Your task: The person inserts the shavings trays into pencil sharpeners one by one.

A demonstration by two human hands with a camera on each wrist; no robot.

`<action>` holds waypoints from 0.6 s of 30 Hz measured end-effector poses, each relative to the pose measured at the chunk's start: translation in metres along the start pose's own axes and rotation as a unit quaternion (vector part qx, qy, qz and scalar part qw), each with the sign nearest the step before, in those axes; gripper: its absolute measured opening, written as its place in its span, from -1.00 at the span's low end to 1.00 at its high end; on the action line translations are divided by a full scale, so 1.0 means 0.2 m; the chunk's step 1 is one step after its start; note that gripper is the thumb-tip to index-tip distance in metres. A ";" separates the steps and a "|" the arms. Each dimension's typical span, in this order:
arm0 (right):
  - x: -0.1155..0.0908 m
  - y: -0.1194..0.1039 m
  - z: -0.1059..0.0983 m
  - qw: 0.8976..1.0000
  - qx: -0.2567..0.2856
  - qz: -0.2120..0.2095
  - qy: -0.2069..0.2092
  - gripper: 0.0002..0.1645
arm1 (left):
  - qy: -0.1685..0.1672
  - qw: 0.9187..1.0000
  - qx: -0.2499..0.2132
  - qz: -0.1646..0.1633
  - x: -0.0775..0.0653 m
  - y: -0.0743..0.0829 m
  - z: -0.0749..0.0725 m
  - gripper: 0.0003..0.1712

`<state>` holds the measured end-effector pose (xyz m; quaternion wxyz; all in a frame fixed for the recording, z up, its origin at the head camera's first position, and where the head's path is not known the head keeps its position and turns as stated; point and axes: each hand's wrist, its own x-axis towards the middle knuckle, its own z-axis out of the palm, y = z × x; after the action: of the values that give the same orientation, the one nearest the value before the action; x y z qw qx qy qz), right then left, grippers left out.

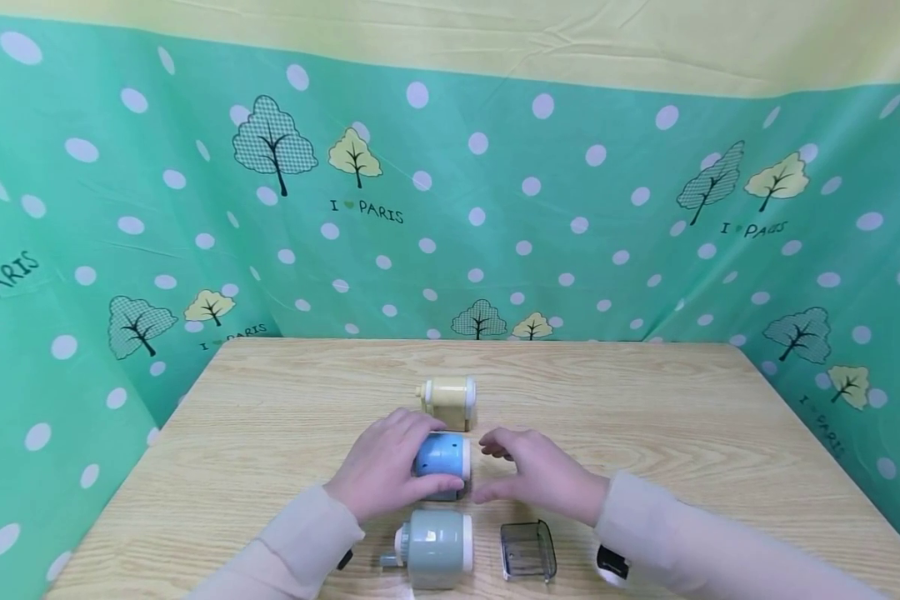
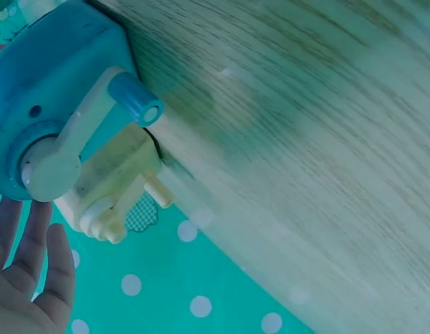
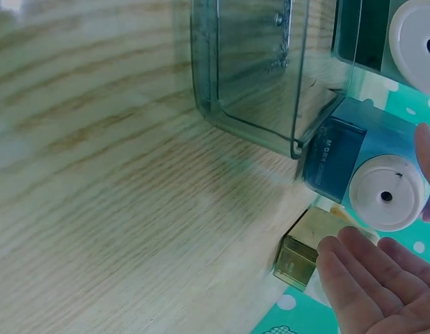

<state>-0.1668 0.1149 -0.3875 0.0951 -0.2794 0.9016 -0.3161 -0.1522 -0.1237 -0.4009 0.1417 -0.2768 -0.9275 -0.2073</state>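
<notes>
A blue crank pencil sharpener [image 1: 441,454] stands on the table in the middle of a row. My left hand [image 1: 378,471] holds it from the left, thumb along the near side and fingers behind. In the left wrist view its white crank [image 2: 51,167] has a blue knob. My right hand [image 1: 547,475], thumb and fingers apart, is just right of the sharpener's white face and holds nothing. That round white face [image 3: 387,193] has a dark pencil hole, with a translucent blue shavings drawer [image 3: 333,158] below it.
A yellow sharpener [image 1: 450,392] stands behind the blue one, and a grey-green sharpener [image 1: 437,546] in front. Right of the grey-green one lies a separate clear dark drawer [image 1: 527,550]. A green dotted curtain [image 1: 480,183] hangs around the wooden table [image 1: 645,400].
</notes>
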 end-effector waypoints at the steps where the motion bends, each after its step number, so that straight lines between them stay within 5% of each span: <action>1: -0.01 0.00 0.00 1.000 -0.001 0.001 0.000 -0.08 | 0.004 1.000 0.003 0.004 0.00 0.00 0.00 -0.21; 18: -0.17 0.01 -0.07 1.000 -0.010 -0.008 -0.013 -0.01 | 0.025 0.997 0.041 0.065 -0.03 0.06 -0.08 -0.25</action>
<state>-0.1450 0.1428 -0.3779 0.1018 -0.2919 0.9010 -0.3045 -0.1371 -0.1250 -0.3854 0.1890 -0.3251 -0.9115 -0.1667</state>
